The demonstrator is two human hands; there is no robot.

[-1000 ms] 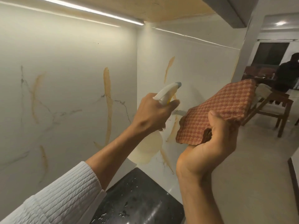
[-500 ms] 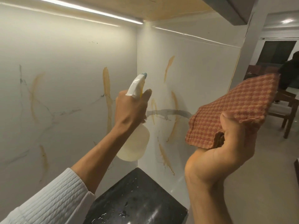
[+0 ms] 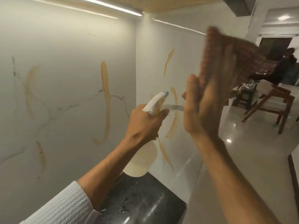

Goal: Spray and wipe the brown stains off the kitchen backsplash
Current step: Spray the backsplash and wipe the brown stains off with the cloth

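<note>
A white backsplash meets in a corner. Brown stains run down the left wall point(image 3: 106, 101) and streak the right wall point(image 3: 168, 62), with another low down point(image 3: 165, 156). My left hand point(image 3: 144, 123) grips the neck of a white spray bottle point(image 3: 142, 160), nozzle aimed at the right wall. My right hand point(image 3: 202, 110) is raised against the right wall, blurred, its back towards me and its fingers straight on a red-orange checked cloth point(image 3: 234, 59). The cloth reaches past the wall's outer edge.
A wet black countertop point(image 3: 142, 204) lies below the corner. A light strip point(image 3: 110, 6) runs under the cabinet above. Beyond the wall's end stand a wooden chair point(image 3: 275, 102) and a seated person point(image 3: 284, 68) on a glossy floor.
My right hand swung the cloth up and in towards the right wall, opening flat. My left hand lowered the bottle and turned its nozzle back to the right wall.
</note>
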